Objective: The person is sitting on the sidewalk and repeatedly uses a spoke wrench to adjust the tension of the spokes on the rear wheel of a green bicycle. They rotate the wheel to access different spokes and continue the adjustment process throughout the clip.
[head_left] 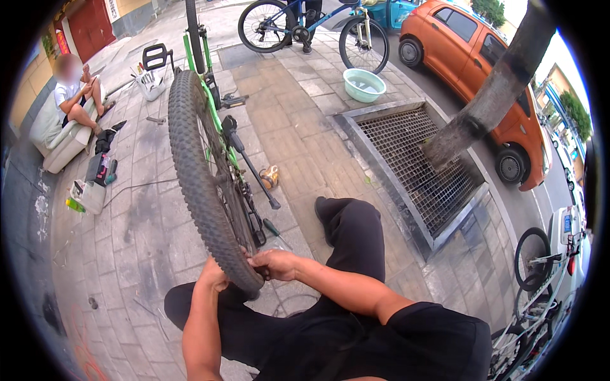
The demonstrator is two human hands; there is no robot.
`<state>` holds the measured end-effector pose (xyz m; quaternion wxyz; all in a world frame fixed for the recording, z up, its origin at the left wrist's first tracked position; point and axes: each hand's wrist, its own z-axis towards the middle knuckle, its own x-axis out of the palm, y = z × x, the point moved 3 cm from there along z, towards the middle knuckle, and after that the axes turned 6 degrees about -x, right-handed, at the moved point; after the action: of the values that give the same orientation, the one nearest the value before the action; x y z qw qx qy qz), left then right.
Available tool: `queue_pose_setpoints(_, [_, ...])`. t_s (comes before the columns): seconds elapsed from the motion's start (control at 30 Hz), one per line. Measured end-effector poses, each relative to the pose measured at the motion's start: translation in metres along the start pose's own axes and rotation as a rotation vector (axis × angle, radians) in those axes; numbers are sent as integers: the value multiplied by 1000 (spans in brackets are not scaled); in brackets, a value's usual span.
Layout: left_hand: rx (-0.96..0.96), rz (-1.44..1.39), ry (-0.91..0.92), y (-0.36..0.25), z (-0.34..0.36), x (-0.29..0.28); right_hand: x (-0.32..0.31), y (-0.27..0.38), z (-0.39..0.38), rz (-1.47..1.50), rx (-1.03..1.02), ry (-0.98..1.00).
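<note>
A black knobby bicycle tire on a green-framed bicycle stands upright before me, its near end between my hands. My left hand grips the tire's left side, its fingertips partly hidden behind the rubber. From the right, my right hand is closed against the tire's other side near the rim, with the thumb and fingers bent in. A black kickstand sticks out on the bicycle's right. Just beyond my right hand, a screwdriver with a green handle lies on the paving.
A metal tree grate surrounds a leaning trunk at right. Beyond are a green basin, a blue bicycle and an orange car. Someone sits on a sofa at left, near a toolbox and white bucket.
</note>
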<state>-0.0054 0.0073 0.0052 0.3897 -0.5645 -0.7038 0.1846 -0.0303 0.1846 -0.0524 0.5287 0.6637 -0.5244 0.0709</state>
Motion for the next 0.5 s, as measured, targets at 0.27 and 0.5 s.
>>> queue_pose_setpoints(0.27, [19, 20, -9, 8, -2, -11, 15, 33, -10, -740, -137, -219])
queue_pose_setpoints(0.5, [1, -91, 139, 17, 0, -27, 43, 61, -22, -902, -429, -213])
